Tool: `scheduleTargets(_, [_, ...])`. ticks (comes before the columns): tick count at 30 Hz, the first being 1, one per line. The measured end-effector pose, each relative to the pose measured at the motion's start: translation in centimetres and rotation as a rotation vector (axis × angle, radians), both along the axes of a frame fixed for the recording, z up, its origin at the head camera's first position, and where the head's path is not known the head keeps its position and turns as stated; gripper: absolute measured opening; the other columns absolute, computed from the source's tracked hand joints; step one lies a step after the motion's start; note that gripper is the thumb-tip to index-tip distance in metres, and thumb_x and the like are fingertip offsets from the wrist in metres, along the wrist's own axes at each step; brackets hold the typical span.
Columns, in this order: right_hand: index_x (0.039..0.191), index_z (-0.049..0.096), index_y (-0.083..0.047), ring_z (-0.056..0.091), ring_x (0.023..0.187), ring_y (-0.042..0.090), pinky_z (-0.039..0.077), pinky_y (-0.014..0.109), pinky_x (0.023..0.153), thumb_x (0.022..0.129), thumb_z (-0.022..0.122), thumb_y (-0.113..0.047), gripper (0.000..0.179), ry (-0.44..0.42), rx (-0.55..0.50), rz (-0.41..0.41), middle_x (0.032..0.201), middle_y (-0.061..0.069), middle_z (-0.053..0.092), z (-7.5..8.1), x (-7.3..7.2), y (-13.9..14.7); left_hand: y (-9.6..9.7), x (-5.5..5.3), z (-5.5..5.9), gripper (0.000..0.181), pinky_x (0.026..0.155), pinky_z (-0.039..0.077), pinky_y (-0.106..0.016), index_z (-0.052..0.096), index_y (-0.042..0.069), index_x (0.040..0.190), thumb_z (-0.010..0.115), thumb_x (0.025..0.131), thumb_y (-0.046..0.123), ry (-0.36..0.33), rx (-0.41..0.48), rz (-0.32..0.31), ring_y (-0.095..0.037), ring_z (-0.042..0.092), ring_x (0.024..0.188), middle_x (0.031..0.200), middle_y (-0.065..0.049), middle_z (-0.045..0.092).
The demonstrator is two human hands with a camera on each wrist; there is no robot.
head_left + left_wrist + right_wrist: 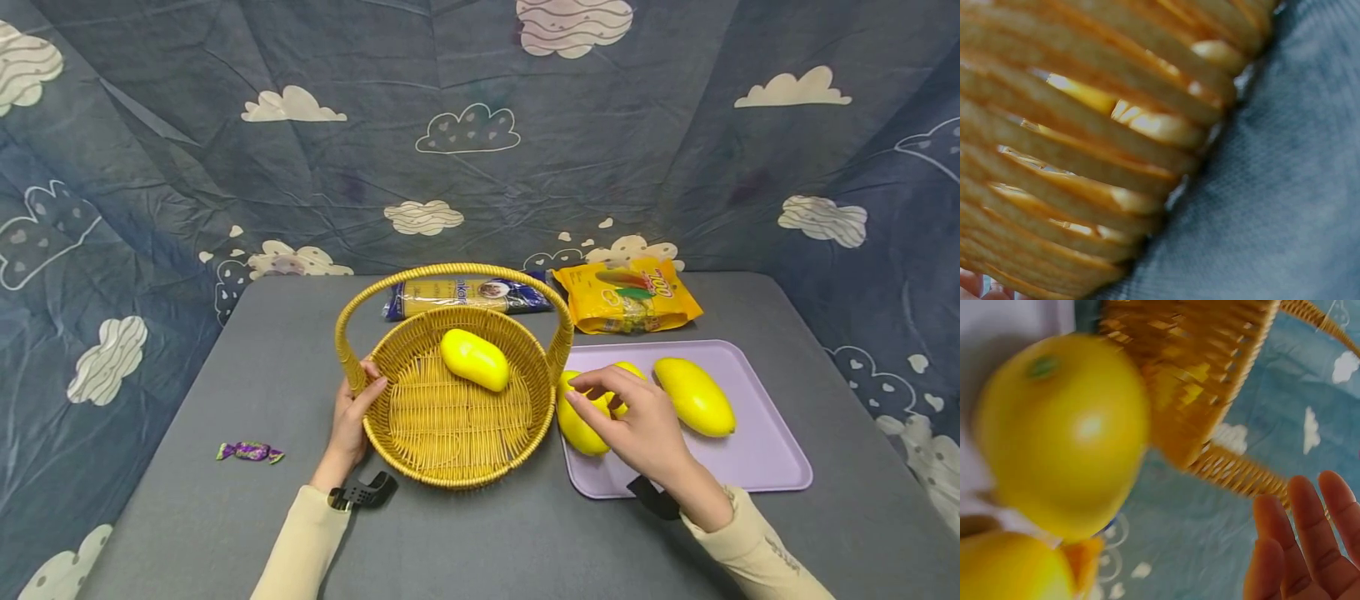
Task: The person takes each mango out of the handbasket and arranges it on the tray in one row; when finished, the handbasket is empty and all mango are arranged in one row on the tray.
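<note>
A round wicker basket (456,479) with a tall arched handle stands mid-table, one yellow mango (475,360) lying inside it. At its left side my left hand (351,417) grips the rim, thumb over the edge. My right hand (637,421) hovers over a lilac tray (757,454), fingers loosely bent and holding nothing. Below that hand are a left mango (581,433) by the basket and a middle mango (632,369) partly hidden by the fingers. A right mango (695,397) lies farther over. The right wrist view shows a mango (1063,434) close up, apart from the fingers (1310,531).
Behind the basket lies a blue-ended pasta packet (450,297). A yellow snack bag (630,296) sits behind the tray. One purple wrapped candy (251,452) is on the grey table (285,358) at left. A cloud-printed cloth (360,175) hangs at the back.
</note>
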State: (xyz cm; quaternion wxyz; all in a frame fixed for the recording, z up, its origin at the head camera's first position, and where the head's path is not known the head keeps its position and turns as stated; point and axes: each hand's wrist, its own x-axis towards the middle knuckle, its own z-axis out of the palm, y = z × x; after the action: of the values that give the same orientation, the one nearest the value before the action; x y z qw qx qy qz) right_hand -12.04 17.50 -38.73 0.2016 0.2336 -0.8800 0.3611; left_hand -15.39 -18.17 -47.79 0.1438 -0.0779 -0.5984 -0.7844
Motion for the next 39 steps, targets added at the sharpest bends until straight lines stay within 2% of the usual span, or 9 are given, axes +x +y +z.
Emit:
scheduleTargets(7, [0.1,0.069,-0.013,0.059,0.073,0.01,0.048,0.027,0.059,0.083,0.074,-0.021,0.02,-0.066,0.038,0.108,0.088,-0.011,0.064,1.4,-0.6,-3.0,0.1,-0.1,-0.2,0.011,0.086,0.032,-0.028,0.049,0.0,0.096,0.057,0.089,0.001,0.008,-0.003,-0.007,-0.019,0.043,0.096,0.1,-0.009,0.047])
scheduleTargets(10, [0.104,0.068,-0.014,0.06,0.076,0.012,0.047,0.027,0.061,0.085,0.072,-0.025,0.022,-0.111,0.077,0.152,0.09,-0.008,0.064,2.1,-1.0,-4.4,0.1,-0.1,-0.2,0.013,0.086,0.032,-0.028,0.048,-0.004,0.096,0.058,0.089,0.001,0.006,-0.011,-0.002,-0.021,0.042,0.097,0.101,-0.015,0.046])
scheduleTargets(13, [0.107,0.067,-0.016,0.059,0.08,0.011,0.047,0.029,0.066,0.087,0.07,-0.031,0.026,-0.14,0.154,0.186,0.095,-0.005,0.065,2.6,-1.5,-5.6,0.0,-0.1,-0.2,0.022,0.086,0.032,-0.028,0.043,-0.012,0.099,0.058,0.089,0.002,0.006,-0.017,0.001,-0.021,0.042,0.096,0.102,-0.023,0.042])
scheduleTargets(17, [0.111,0.065,-0.015,0.059,0.084,0.009,0.047,0.031,0.069,0.088,0.067,-0.036,0.031,-0.167,0.271,0.217,0.102,-0.002,0.065,3.0,-2.2,-7.0,0.1,-0.1,-0.1,0.031,0.084,0.032,-0.028,0.037,-0.017,0.102,0.058,0.089,0.003,0.009,-0.015,-0.001,-0.018,0.043,0.094,0.102,-0.026,0.04])
scheduleTargets(21, [0.116,0.064,-0.014,0.06,0.091,0.015,0.047,0.035,0.072,0.089,0.065,-0.036,0.035,-0.22,0.348,0.238,0.109,0.0,0.064,3.5,-3.2,-8.3,0.1,0.0,0.0,0.021,0.084,0.033,-0.028,0.044,-0.011,0.098,0.057,0.089,0.002,0.014,-0.006,0.001,-0.018,0.044,0.094,0.101,-0.022,0.043])
scheduleTargets(26, [0.125,0.059,-0.015,0.057,0.107,0.024,0.045,0.043,0.084,0.091,0.062,-0.034,0.039,-0.327,0.427,0.254,0.122,0.005,0.058,3.9,-4.9,-9.8,0.1,0.1,0.0,0.01,0.085,0.033,-0.027,0.048,-0.003,0.096,0.056,0.09,0.0,0.018,0.008,-0.003,-0.019,0.043,0.095,0.101,-0.017,0.046])
scheduleTargets(31, [0.133,0.052,-0.013,0.047,0.12,0.029,0.035,0.043,0.098,0.093,0.06,-0.031,0.044,-0.449,0.474,0.296,0.131,0.011,0.05,3.5,-7.1,-11.2,0.0,0.1,0.0,0.011,0.084,0.033,-0.027,0.048,-0.004,0.097,0.055,0.09,0.0,0.024,0.005,-0.007,-0.02,0.043,0.095,0.101,-0.018,0.045])
scheduleTargets(35, [0.136,0.049,-0.013,0.045,0.122,0.03,0.035,0.043,0.098,0.093,0.06,-0.031,0.048,-0.526,0.487,0.31,0.135,0.013,0.047,2.5,-8.7,-12.0,0.0,0.1,0.0,0.017,0.084,0.033,-0.027,0.045,-0.008,0.098,0.056,0.089,0.0,0.02,0.008,-0.006,-0.021,0.043,0.095,0.101,-0.019,0.045])
scheduleTargets(39, [0.138,0.048,-0.015,0.046,0.12,0.03,0.037,0.044,0.096,0.092,0.063,-0.03,0.051,-0.59,0.468,0.271,0.134,0.013,0.046,1.7,-10.0,-12.6,-0.1,0.1,-0.1,0.024,0.086,0.032,-0.028,0.04,-0.013,0.099,0.057,0.089,0.0,0.02,0.01,-0.005,-0.024,0.042,0.097,0.102,-0.021,0.044])
